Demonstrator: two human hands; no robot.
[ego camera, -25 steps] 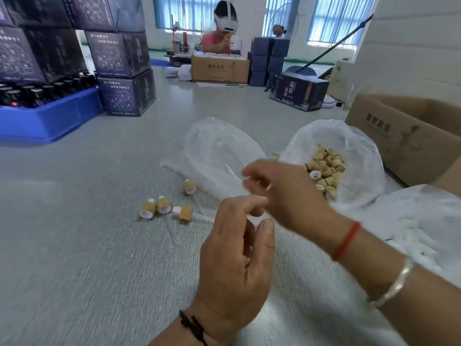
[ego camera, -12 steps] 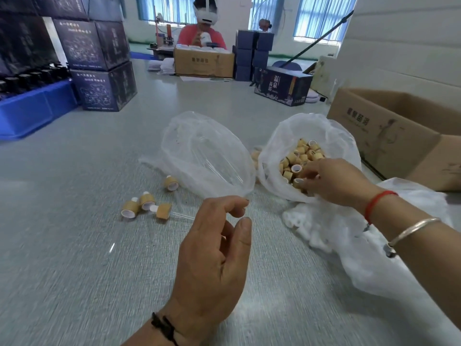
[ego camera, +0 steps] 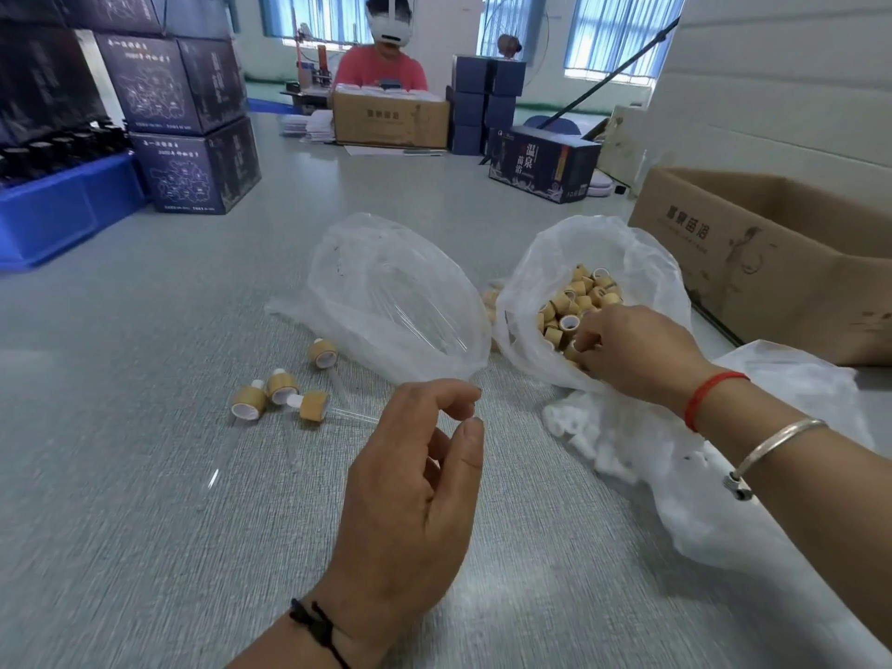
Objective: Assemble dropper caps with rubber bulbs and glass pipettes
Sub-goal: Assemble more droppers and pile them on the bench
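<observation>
Bamboo-look caps (ego camera: 577, 301) fill an open plastic bag (ego camera: 642, 263) at centre-right of a grey table (ego camera: 120, 475); the right hand (ego camera: 637, 350) reaches into the bag, fingers curled down among the caps – whether they pinch one can't be told. The left hand (ego camera: 410, 490) hovers over the table nr the middle, thumb & forefinger close together as if pinching, but nothing clearly seen between them. Left of it, four finished droppers (ego camera: 285, 388) lie in a loose cluster, white bulbs showing, one w/ a glass tube (ego camera: 352, 415) pointing right. A second clear bag (ego camera: 386, 292) sits between the droppers & the cap bag; thin glass tubes faintly visible inside. White rubber bulbs (ego camera: 593, 441) sit in a third bag (ego camera: 772, 475) under the right forearm. Right: open cardboard box (ego camera: 772, 263) w/ Chinese print, not legible. Behind: dark box (ego camera: 543, 166) reading "温泉", stacked navy cartons (ego camera: 193, 137), blue bin (ego camera: 62, 205), & a person in a red top (ego camera: 381, 65) at the far end.
</observation>
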